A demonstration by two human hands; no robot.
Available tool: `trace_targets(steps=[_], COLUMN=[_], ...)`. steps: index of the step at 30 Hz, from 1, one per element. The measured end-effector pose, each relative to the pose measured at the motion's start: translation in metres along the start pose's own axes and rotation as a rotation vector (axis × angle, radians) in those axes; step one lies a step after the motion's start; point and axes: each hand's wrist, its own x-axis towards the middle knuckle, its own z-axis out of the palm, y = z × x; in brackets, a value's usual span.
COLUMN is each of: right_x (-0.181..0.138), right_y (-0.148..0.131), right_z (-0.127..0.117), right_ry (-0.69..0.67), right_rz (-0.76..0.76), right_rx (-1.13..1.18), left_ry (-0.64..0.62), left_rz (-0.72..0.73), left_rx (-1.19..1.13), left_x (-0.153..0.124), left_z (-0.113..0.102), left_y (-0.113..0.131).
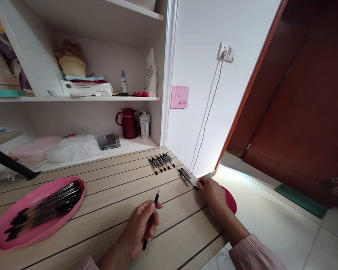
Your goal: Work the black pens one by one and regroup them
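Note:
My left hand (142, 225) is closed around a slim black pen (151, 221), which stands tilted with its bare writing tip upward. My right hand (211, 191) reaches to the table's right edge, its fingers pinched together at the black end of a pen (189, 179) lying there. What the fingertips hold is hidden. A few short clear-and-black pieces (183, 179) lie beside that pen. Farther back, a row of several short black-tipped pieces (161, 163) lies side by side. On the left, a pink scalloped tray (45, 234) holds a pile of black pens (49, 208).
The slatted wooden table (107, 228) meets a white shelf unit (115, 99). A red jug (129, 123), a pale cup (144, 125) and a plastic bag (74, 148) stand on its lower shelf. Something red and knitted (230, 200) shows beyond the table's right edge.

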Motion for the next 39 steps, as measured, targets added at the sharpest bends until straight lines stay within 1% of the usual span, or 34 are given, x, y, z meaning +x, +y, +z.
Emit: trace_targets(steps=[6,8,10,12,13,15,16,17,19,21,23,25,27,28,30,33,39], right_x=[-0.005,-0.009,-0.018,-0.036,-0.047,-0.074,-0.087,-0.098,-0.113,-0.116,-0.107,-0.089,-0.068,-0.058,-0.042,-0.027,-0.022], right_y=[-0.005,-0.009,-0.017,-0.03,-0.038,-0.056,-0.066,-0.074,-0.087,-0.091,-0.086,-0.074,-0.056,-0.048,-0.033,-0.022,-0.02], right_z=[0.0,-0.002,-0.004,-0.003,-0.001,0.006,0.01,0.014,0.02,0.02,0.016,0.009,0.003,0.002,0.004,0.01,0.015], right_ry=[0.012,0.005,-0.014,-0.086,-0.174,-0.377,-0.43,-0.435,-0.401,-0.355,-0.275,-0.146,-0.039,-0.019,-0.033,-0.058,-0.051], right_rz=[-0.021,-0.04,-0.073,-0.157,-0.24,-0.36,-0.392,-0.401,-0.373,-0.344,-0.354,-0.368,-0.302,-0.266,-0.223,-0.202,-0.187], right_rx=[0.02,0.04,0.105,0.253,0.369,0.603,0.697,0.766,0.82,0.805,0.731,0.589,0.369,0.266,0.13,0.036,-0.004], left_ry=[0.004,0.014,0.03,0.049,0.06,0.082,0.095,0.107,0.122,0.12,0.094,0.073,0.073,0.08,0.084,0.073,0.033], left_rz=[-0.005,0.0,0.021,0.062,0.082,0.112,0.121,0.128,0.14,0.152,0.151,0.131,0.102,0.092,0.082,0.084,0.094], left_rx=[-0.018,-0.061,-0.15,-0.278,-0.344,-0.451,-0.487,-0.512,-0.538,-0.541,-0.529,-0.499,-0.452,-0.426,-0.372,-0.315,-0.271], left_x=[0.001,0.001,0.001,0.002,0.002,0.003,0.004,0.004,0.004,0.004,0.003,0.003,0.003,0.003,0.003,0.003,0.005], left_z=[-0.001,0.0,0.0,0.0,0.0,0.0,0.0,0.0,0.0,-0.001,-0.002,-0.003,-0.004,-0.004,-0.004,-0.004,-0.006], left_y=[-0.001,-0.001,-0.001,-0.001,-0.001,0.0,0.0,0.0,0.0,0.0,0.0,0.001,0.001,0.001,0.001,0.0,-0.001])
